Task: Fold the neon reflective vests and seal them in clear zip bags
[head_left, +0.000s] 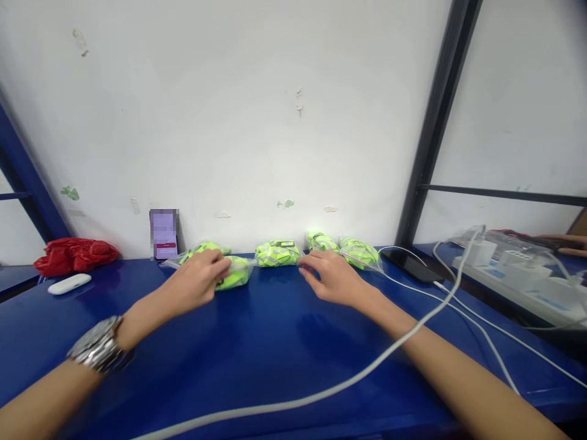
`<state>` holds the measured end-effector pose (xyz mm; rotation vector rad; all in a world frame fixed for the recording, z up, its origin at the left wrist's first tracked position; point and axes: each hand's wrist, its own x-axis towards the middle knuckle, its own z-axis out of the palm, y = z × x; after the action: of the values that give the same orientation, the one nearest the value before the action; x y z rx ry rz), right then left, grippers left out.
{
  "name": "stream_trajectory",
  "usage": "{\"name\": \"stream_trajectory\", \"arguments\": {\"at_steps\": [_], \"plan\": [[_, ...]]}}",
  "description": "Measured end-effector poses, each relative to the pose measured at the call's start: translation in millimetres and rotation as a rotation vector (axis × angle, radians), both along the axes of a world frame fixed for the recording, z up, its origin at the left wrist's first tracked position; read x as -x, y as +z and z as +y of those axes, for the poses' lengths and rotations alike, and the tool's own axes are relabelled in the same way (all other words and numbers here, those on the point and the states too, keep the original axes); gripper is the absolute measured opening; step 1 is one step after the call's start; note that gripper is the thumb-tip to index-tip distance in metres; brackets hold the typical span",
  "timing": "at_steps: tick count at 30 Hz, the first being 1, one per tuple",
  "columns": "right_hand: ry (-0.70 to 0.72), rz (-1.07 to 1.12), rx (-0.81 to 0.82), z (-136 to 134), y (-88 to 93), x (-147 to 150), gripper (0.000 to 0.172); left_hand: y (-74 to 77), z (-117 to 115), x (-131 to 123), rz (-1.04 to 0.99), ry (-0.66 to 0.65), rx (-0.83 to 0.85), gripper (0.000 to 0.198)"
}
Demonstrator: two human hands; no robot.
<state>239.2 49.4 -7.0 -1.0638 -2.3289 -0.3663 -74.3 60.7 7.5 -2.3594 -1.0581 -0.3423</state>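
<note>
My left hand [199, 280], with a silver watch [98, 343] at its wrist, has its fingers closed at a clear-bagged fluorescent yellow-green reflective vest [238, 273]. Behind that hand, a second bagged vest [202, 247] is partly covered. My right hand [332, 276] hovers with fingers loosely bent and the thumb apart, nothing visible in them. Left of its fingertips sits another bagged vest [277, 253] by the wall. Just behind it are two more yellow-green bundles, one bundle [322, 241] partly hidden by the hand and one bundle [360, 252] to its right.
A phone [164, 235] leans on the wall, beside a red plastic bag [76, 255] and a white earbud case [70, 283]. At right lie a dark phone [413, 266] and a power strip with chargers [527, 275]. A white cable [321, 397] crosses the foreground. Another person's hand [575, 244] shows at far right.
</note>
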Motion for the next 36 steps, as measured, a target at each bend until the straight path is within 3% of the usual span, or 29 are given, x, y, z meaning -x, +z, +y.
{"name": "stream_trajectory", "arguments": {"at_steps": [3,7,11,16,20,23,26,30,32,36], "plan": [[0.002,-0.08,0.057,2.2,-2.6,2.1,0.017,-23.3,-25.5,2.7,0.055,0.054,-0.045,0.016],[-0.017,-0.144,0.041,10.0,-14.2,9.3,0.018,-43.0,-32.9,15.8,0.11,0.067,-0.055,0.031],[-0.112,-0.181,-0.063,26.3,-27.4,28.5,0.027,-45.6,-25.0,20.0,0.126,0.066,-0.077,0.048],[-0.213,-0.181,-0.164,62.0,-36.9,67.5,0.066,-39.4,-17.0,5.4,0.195,0.181,-0.057,0.084],[-0.269,-0.233,-0.16,75.5,-39.7,82.5,0.054,-35.2,-1.4,-3.4,0.242,0.218,-0.072,0.076],[-0.224,-0.269,-0.19,62.5,-38.6,74.8,0.045,-33.6,16.0,-6.3,0.217,0.223,-0.124,0.059],[-0.048,-0.359,-0.253,38.8,-37.7,57.3,0.034,-35.2,32.6,-11.8,0.136,0.249,-0.187,0.045],[0.181,-0.358,-0.211,14.9,-40.0,37.1,0.032,-44.3,45.1,-19.0,0.089,0.256,-0.21,0.044],[0.141,-0.221,-0.217,12.5,-39.7,31.9,0.03,-50.1,46.6,-18.2,0.072,0.255,-0.214,0.046],[-0.177,-0.002,-0.22,27.7,-33.4,28.3,0.028,-51.2,39.9,-15.1,-0.016,0.257,-0.28,0.048]]}}
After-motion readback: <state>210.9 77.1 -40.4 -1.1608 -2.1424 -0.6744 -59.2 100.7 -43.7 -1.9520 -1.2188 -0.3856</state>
